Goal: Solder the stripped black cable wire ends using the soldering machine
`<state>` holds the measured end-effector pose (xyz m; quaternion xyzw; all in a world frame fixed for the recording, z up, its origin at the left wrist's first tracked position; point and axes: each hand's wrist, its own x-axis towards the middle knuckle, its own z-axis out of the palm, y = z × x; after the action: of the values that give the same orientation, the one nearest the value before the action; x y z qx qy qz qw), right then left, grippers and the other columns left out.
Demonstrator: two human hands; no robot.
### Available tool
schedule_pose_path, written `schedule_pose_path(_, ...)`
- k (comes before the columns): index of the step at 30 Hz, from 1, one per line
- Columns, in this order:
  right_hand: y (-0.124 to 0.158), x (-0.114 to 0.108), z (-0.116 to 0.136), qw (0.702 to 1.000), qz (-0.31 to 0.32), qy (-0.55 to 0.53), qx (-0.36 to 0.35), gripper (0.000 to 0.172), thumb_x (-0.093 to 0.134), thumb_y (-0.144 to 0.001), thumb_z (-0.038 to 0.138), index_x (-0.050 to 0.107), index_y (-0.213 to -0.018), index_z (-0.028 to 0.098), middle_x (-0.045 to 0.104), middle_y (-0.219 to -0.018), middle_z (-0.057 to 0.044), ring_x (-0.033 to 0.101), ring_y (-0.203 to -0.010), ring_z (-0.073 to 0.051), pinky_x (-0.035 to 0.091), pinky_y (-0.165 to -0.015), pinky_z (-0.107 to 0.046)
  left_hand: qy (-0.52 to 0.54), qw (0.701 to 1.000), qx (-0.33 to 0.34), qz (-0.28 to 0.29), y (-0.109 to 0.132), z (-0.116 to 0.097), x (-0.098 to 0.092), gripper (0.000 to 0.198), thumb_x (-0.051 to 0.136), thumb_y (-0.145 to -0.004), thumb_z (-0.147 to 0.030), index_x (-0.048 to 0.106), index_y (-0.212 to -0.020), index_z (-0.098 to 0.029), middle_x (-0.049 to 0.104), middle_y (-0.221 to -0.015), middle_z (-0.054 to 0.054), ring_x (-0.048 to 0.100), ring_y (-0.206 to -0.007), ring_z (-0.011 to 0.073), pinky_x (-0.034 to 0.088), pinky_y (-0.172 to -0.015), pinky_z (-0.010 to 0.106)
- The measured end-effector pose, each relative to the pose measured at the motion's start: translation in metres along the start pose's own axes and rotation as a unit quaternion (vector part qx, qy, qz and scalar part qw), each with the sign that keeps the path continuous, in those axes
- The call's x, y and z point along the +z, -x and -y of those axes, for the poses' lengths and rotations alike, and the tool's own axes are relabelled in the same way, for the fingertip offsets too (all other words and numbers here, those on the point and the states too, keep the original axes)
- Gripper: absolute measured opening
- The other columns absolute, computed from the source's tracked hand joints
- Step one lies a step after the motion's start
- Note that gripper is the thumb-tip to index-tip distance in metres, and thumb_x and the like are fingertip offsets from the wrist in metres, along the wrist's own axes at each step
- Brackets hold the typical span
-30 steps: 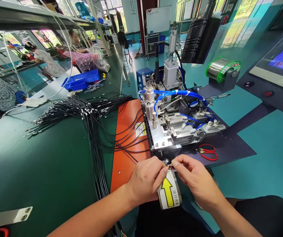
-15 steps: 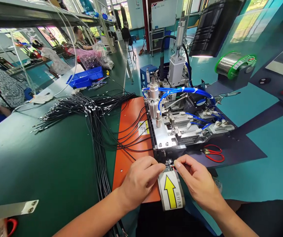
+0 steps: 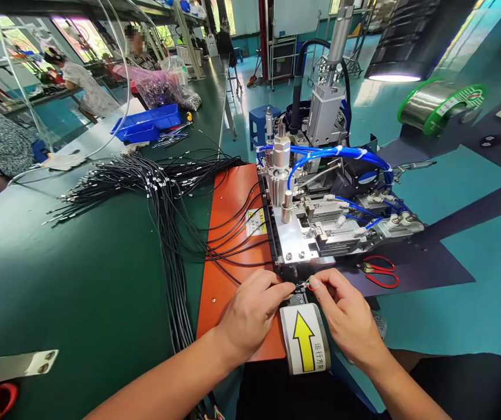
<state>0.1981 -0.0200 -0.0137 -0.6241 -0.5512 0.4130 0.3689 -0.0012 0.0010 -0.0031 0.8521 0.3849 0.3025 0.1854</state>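
Note:
My left hand [image 3: 256, 312] is closed, thumb and forefinger pinching the end of a black cable at the front of the machine [image 3: 302, 227]. Opposite it, my right hand [image 3: 346, 312] pinches the thin coloured wires [image 3: 306, 284] that come out of that cable end. Both sets of fingertips are close together, just above a small metal fixture [image 3: 296, 299]. Below them is a white plate with a yellow arrow [image 3: 305, 338]. Several black cables [image 3: 228, 256] run across the orange board [image 3: 233, 198] into the machine's left side.
A large bundle of black cables [image 3: 169, 251] lies on the green table [image 3: 101, 297]. Red-handled cutters [image 3: 381, 272] rest right of the machine. A blue tray [image 3: 145, 123] stands farther back, a solder spool [image 3: 440, 108] at upper right. Other people sit at the far left.
My hands have stayed pinched on the cable end and its wires, lifted slightly off the fixture. The coloured wires show more plainly. The head view has shifted a little.

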Motion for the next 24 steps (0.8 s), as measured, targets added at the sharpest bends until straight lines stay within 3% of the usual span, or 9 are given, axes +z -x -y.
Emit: schedule_pose_path(24,-0.0004,0.0050,-0.0030,1.000,-0.002,-0.019,0.002,0.027,0.048,-0.099,0.046,0.060,-0.089,0.023,0.059,-0.080,0.000,0.055,-0.072,-0.017,0.043,-0.063,-0.026,0.009,1.000,-0.014,0.008,-0.0007,-0.0005,0.0005,0.022,0.047,-0.099,-0.014,0.066,-0.109,-0.018,0.060,-0.089,0.006,0.052,-0.083,0.0166,0.046,-0.073,0.028)
